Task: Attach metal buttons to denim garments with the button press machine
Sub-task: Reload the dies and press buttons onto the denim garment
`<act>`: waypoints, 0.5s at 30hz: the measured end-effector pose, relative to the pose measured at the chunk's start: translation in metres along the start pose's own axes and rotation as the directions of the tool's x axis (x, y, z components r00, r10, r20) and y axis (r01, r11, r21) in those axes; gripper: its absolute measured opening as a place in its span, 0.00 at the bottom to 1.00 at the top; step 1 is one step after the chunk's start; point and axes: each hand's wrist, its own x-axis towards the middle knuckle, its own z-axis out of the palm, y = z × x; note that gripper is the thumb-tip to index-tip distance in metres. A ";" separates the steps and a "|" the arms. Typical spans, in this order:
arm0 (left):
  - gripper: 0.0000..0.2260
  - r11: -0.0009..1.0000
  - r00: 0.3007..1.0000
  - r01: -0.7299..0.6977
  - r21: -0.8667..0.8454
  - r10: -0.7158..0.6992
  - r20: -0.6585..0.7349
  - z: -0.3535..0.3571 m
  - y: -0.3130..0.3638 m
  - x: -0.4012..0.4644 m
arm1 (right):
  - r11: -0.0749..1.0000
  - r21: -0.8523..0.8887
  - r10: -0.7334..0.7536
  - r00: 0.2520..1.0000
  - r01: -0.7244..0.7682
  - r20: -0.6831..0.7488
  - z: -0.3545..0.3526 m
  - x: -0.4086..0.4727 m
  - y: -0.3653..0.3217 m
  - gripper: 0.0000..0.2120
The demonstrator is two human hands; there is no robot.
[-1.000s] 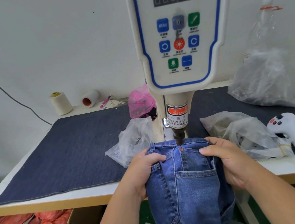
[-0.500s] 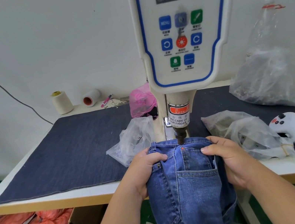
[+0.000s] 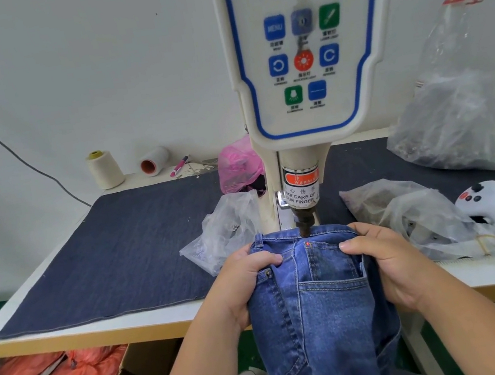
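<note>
Jeans point(image 3: 321, 306) hang off the table point(image 3: 164, 322) edge, waistband under the button press machine point(image 3: 300, 63) punch point(image 3: 305, 226); left hand point(image 3: 247, 272) grips the waistband's left side; right hand point(image 3: 382, 259) grips its right side. Red dot point(image 3: 308, 244) glows on the denim between the thumbs.

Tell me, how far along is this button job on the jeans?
Done: the jeans are positioned, with the waistband under the press head and a red dot marking the spot. In hand: the left hand and right hand keep their grip either side. Left: no waistband button is visible yet, so pressing seems still to come.
</note>
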 end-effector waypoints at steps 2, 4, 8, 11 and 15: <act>0.12 1.000 1.000 -0.003 -0.006 0.003 -0.002 0.000 0.000 0.000 | 1.000 -0.003 0.001 1.000 -0.001 -0.001 0.000 0.000 0.000 0.19; 0.09 1.000 1.000 -0.007 -0.011 0.007 -0.001 0.000 0.000 0.000 | 1.000 -0.014 0.005 1.000 -0.005 -0.003 -0.001 0.001 0.000 0.20; 0.08 1.000 1.000 -0.010 -0.014 0.010 0.006 0.000 -0.001 0.001 | 1.000 -0.025 0.011 1.000 -0.011 -0.011 -0.001 0.001 0.000 0.23; 0.08 1.000 1.000 -0.012 -0.015 0.012 0.006 0.000 -0.001 0.001 | 1.000 -0.022 0.013 1.000 -0.013 -0.016 -0.001 0.001 0.000 0.24; 0.08 1.000 1.000 -0.011 -0.015 0.011 0.008 0.000 -0.001 0.001 | 1.000 -0.013 0.019 1.000 -0.019 -0.018 -0.001 0.000 0.000 0.22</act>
